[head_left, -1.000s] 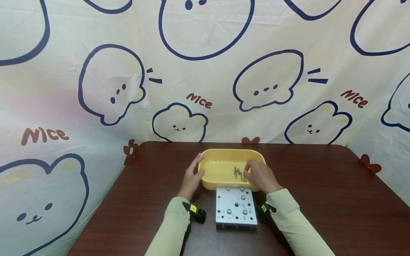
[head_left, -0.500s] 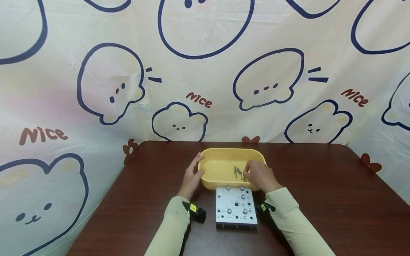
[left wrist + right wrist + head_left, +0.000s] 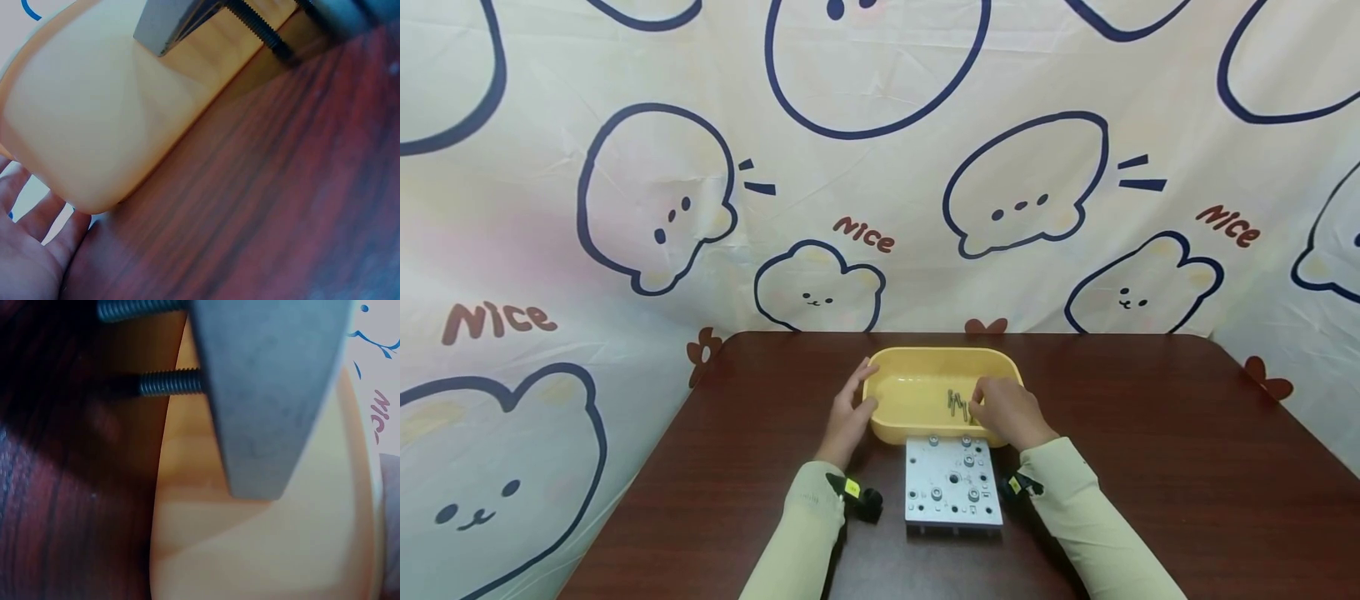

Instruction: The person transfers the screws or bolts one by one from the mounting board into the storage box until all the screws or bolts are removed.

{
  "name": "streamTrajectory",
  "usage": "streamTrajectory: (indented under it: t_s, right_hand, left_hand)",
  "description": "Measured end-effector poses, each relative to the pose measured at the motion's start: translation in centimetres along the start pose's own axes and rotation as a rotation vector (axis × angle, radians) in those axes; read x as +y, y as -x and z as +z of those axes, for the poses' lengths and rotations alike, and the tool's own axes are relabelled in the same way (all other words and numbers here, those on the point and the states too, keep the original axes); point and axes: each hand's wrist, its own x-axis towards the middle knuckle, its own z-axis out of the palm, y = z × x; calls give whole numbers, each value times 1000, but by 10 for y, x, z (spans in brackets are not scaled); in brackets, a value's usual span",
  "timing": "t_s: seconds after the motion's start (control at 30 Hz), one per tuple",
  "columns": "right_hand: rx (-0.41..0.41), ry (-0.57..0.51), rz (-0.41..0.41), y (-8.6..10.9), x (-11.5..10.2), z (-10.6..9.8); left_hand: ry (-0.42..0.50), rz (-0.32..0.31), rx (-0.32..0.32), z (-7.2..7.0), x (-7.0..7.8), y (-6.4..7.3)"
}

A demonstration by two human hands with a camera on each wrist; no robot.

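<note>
A yellow plastic tray (image 3: 910,400) sits on the table with several small metal bolts (image 3: 957,405) lying in its right half. My left hand (image 3: 847,421) rests against the tray's left end; in the left wrist view its spread fingers (image 3: 34,212) touch the outer wall. Over the tray's right side, my right hand (image 3: 1011,410) reaches in with bent fingers, its fingertips beside the bolts. Whether a bolt is pinched there is hidden. Just in front of the tray is a silver metal plate (image 3: 953,458) with holes and several bolts set in it.
Threaded bolt shanks (image 3: 172,382) stick out under the plate's raised edge in the right wrist view. Dark brown wooden table (image 3: 1187,442) extends on both sides. A printed cloth (image 3: 917,192) hangs behind and at the sides.
</note>
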Motion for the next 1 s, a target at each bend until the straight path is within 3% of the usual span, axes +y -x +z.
streamTrajectory:
  t_s: [1.0]
  right_hand:
    - [-5, -33, 53, 1, -1, 0]
  left_hand:
    - [-5, -8, -7, 0, -1, 0]
